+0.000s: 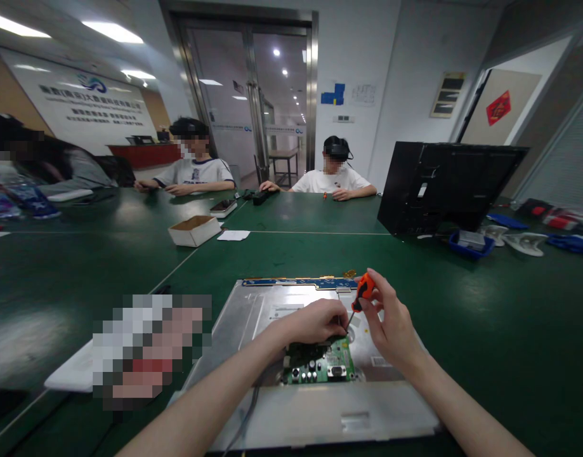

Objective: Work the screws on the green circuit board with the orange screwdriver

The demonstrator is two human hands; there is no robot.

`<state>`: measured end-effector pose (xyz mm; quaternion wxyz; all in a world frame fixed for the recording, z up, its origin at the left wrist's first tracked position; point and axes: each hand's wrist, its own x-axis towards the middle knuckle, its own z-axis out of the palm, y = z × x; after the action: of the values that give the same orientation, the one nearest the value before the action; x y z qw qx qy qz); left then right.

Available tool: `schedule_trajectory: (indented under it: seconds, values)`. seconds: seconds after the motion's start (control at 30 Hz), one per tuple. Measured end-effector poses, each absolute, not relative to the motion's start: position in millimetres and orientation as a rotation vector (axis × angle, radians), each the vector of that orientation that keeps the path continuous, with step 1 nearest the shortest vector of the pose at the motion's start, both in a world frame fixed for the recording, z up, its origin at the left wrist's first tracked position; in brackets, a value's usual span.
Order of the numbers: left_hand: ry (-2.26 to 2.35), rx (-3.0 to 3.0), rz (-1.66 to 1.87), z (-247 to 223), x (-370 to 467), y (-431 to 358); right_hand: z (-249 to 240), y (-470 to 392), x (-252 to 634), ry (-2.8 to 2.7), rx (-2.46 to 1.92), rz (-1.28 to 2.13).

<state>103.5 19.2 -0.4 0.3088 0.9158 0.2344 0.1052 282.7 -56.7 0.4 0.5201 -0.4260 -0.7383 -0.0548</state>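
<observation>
My right hand grips the orange-and-black handle of a screwdriver, which tilts with its shaft pointing down and left. Its tip meets the fingers of my left hand, curled together at the upper edge of a green circuit board. Whatever those left fingers pinch is hidden. The board, with connectors along its front edge, sits on the silver metal back of a display panel. Along the panel's far edge runs a narrow blue circuit strip. A grey cable passes under my left forearm.
Beyond the panel stand a white open box and a paper slip. A black monitor housing and a blue tray are at the right. A blurred-out item lies left. Several people sit across the green table.
</observation>
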Motion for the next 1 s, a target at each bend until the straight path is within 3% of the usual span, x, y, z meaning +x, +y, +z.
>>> schedule_trajectory:
  seconds: [1.0]
  values:
    - [0.592,2.414,0.289,1.8,102.1,17.7,-0.5,-56.5,280.1,-1.78,-1.031,-0.119]
